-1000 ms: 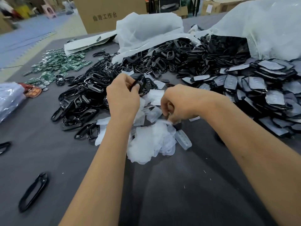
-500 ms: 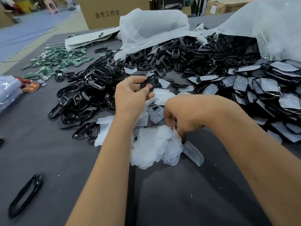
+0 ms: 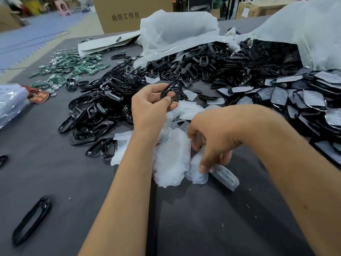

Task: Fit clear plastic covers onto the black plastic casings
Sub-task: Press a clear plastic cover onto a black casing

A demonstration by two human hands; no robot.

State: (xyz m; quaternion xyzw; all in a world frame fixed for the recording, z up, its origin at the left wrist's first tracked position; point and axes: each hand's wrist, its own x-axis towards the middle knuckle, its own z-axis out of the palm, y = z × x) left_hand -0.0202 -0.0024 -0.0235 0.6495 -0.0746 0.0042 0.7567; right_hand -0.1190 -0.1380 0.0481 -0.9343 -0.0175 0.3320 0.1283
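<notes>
My left hand [image 3: 149, 109] holds a black plastic casing [image 3: 170, 89] up between thumb and fingers, above the table's middle. Below it lies a heap of clear plastic covers [image 3: 170, 159]. My right hand [image 3: 212, 137] reaches down into that heap, fingers bent and touching a clear cover [image 3: 199, 174] at the heap's right edge; whether it grips it I cannot tell. One more clear cover [image 3: 226, 175] lies just right of the fingers. A big pile of black casings [image 3: 103, 108] spreads to the left and behind.
Casings with covers fitted [image 3: 304, 100] are stacked at the right. Green circuit boards [image 3: 72, 65] lie far left. White plastic bags [image 3: 177, 32] and a cardboard box [image 3: 129, 13] stand behind. A lone black casing [image 3: 31, 220] lies near the front left on the grey table [image 3: 203, 218].
My left hand has lifted the black casing higher and turned it. My right hand has dropped lower and to the right into the clear covers.
</notes>
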